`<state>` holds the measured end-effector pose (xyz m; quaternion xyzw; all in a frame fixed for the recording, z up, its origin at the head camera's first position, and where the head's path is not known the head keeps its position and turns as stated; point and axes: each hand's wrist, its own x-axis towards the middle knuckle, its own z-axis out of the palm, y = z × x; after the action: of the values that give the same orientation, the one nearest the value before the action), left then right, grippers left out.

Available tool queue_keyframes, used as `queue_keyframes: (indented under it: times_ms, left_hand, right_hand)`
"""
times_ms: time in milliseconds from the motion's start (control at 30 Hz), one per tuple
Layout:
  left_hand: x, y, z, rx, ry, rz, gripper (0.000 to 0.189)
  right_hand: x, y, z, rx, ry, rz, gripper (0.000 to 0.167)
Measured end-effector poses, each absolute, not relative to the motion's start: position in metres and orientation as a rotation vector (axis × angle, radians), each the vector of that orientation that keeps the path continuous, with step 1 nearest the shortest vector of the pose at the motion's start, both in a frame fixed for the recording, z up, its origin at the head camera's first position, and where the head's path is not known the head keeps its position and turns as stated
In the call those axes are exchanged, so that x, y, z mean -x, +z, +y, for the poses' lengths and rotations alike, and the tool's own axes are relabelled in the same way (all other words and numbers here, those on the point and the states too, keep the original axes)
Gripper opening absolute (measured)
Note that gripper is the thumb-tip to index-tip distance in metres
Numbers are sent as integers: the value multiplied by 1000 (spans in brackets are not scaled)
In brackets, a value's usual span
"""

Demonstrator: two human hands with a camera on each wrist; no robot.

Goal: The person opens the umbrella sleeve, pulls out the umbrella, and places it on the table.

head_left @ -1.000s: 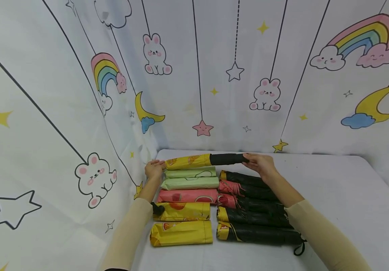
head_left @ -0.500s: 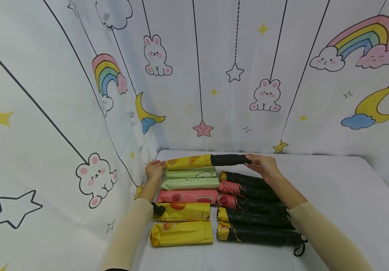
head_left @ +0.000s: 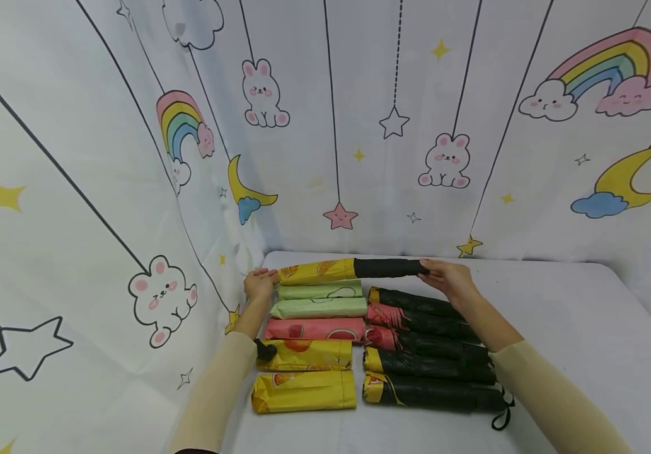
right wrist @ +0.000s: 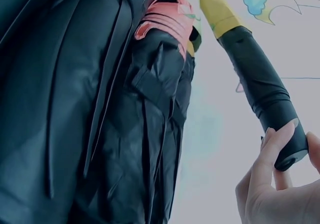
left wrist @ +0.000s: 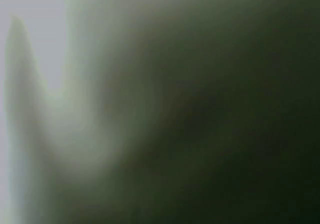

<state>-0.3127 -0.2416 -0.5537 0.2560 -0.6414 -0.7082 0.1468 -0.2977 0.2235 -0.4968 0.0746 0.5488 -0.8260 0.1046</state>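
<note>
At the back of the table my left hand (head_left: 259,285) pinches the closed end of a yellow umbrella sleeve (head_left: 318,271) printed with orange slices. Out of the sleeve's right end sticks a black folding umbrella (head_left: 389,268), still partly inside. My right hand (head_left: 451,284) holds the umbrella's far end between thumb and fingers, which the right wrist view shows closely on the black tip (right wrist: 290,151). Sleeve and umbrella are held nearly level, just behind a green sleeve (head_left: 316,291). The left wrist view is dark and blurred.
In front lie another green sleeve (head_left: 319,308), a pink sleeve (head_left: 314,328) and two yellow sleeves (head_left: 302,392). Right of them several folded black umbrellas (head_left: 438,394) lie side by side, beneath my right forearm. A patterned curtain (head_left: 370,170) stands behind the white table (head_left: 575,328).
My right hand has moved a little to the right, and more of the black umbrella shows outside the yellow sleeve. My left hand has stayed almost in place.
</note>
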Motion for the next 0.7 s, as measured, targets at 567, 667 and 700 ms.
queue_keyframes:
  times_ms: [567,667,700]
  left_hand:
    - [315,-553,-241,-745,-2065,-1818,40]
    - [315,-554,-242,-750,-2095,-1780,39]
    - [315,-554,-242,-751,-2103,-1773,39]
  right_hand:
    - [293,-502,267,-189,-2468,1542,12]
    - [290,-503,278,-173,-2475,1539,13]
    - [289,-504,281,-173,-2476,1537,14]
